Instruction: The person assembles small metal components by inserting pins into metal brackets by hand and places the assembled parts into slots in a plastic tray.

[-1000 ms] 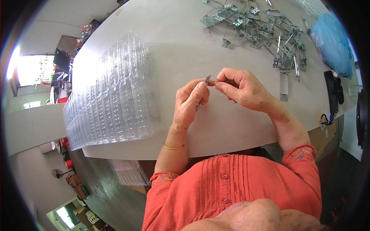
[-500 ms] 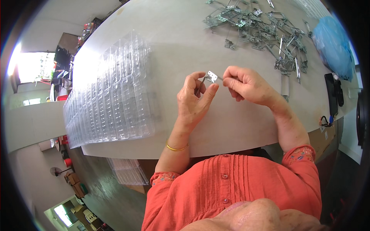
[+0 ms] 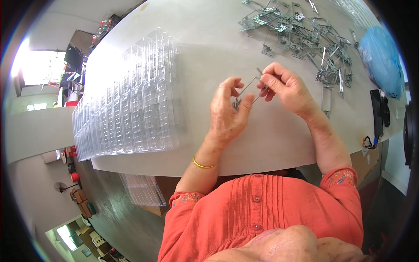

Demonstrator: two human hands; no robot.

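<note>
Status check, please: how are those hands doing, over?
Right hand: pinching metal bracket. Left hand: half-curled about its other end, grip unclear. Bracket pile beyond, apart; nothing visibly in the way.

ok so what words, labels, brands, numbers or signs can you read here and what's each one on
None can be read.
White label-like patches on the cardboard box: too small to read.
Held metal piece, clear plastic trays, blue bag: no legible text.

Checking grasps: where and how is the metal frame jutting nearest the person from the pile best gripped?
Probably pinched at its near end plate, from the person's side, by the right hand once free: that end juts clear of the metal pile, while the far end adjoins it.
</note>
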